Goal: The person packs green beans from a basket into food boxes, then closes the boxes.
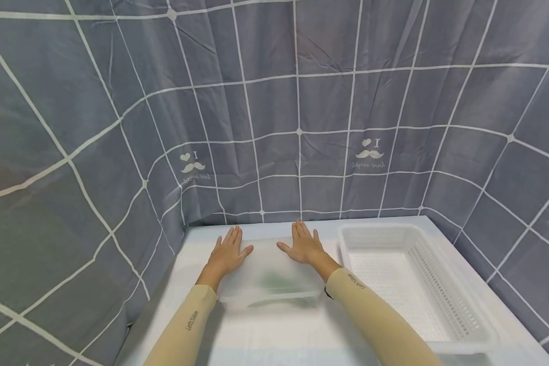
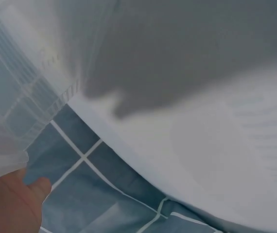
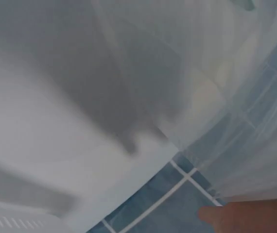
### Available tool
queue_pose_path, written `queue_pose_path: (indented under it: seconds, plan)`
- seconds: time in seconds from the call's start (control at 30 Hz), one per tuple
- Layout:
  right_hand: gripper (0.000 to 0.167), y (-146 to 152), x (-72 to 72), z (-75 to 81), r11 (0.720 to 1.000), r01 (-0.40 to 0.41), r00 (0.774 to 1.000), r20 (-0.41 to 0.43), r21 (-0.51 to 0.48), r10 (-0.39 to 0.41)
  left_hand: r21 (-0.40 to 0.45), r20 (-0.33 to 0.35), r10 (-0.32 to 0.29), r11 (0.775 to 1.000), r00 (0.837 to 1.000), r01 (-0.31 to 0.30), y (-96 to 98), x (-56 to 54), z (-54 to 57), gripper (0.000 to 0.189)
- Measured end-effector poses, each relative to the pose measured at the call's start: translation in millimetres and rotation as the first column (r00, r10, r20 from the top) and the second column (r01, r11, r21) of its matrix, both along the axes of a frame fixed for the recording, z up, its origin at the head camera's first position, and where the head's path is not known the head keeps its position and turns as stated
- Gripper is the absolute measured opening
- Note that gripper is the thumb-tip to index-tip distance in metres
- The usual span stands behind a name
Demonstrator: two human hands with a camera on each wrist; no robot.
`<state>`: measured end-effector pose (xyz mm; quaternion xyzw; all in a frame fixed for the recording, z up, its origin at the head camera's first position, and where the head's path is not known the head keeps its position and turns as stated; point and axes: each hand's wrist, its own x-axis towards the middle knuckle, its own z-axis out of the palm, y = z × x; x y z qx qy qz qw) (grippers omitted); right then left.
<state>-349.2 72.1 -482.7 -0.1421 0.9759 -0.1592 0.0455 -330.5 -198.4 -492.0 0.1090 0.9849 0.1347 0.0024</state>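
A translucent plastic box (image 1: pixel 262 256) lies on the white table in the head view, and something green (image 1: pixel 276 280) shows blurred through it. My left hand (image 1: pixel 229 252) rests on the box's left side, fingers straight and pointing away from me, thumb turned inward. On the right side of the box, my right hand (image 1: pixel 304 247) lies the same way. In the left wrist view part of the left hand (image 2: pixel 14 201) shows at the box's edge. The right wrist view has part of the right hand (image 3: pixel 255 216) beside the clear plastic.
To the right of the box stands a white perforated basket (image 1: pixel 384 277), close to my right forearm. A grey curtain (image 1: pixel 274 112) with white grid lines hangs behind the table (image 1: pixel 279 335) and along both sides.
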Motion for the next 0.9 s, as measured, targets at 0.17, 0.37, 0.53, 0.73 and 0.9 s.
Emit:
queue_pose_path:
  seconds: [0.17,0.37,0.53,0.73,0.9]
  plan:
    - [0.097,-0.6,4.1,-3.7,1.0,0.014,0.999,-0.035,0.015,-0.014,0.02,-0.026,-0.007,1.0,1.0,0.007,1.7,1.0,0.1,0.083]
    - [0.095,-2.7,9.5,-5.9,1.0,0.016,0.998,-0.066,0.006,-0.015,0.016,-0.014,0.0,1.0,1.0,0.0,-2.1,5.6,1.7,0.085]
    - [0.09,-1.9,39.8,-4.7,0.998,-0.029,0.997,-0.078,-0.062,0.024,0.038,-0.05,0.02,0.999,0.999,-0.018,4.6,31.9,7.0,0.086]
    - [0.081,8.6,94.4,-3.8,0.993,-0.092,0.991,-0.099,-0.075,0.085,0.064,-0.133,0.002,0.998,0.991,0.006,22.7,80.9,-0.5,0.086]
    - [0.077,15.0,113.2,-7.2,0.995,-0.086,0.985,-0.154,-0.057,0.076,0.059,-0.226,0.028,0.998,0.974,-0.015,26.7,103.6,-14.4,0.082]
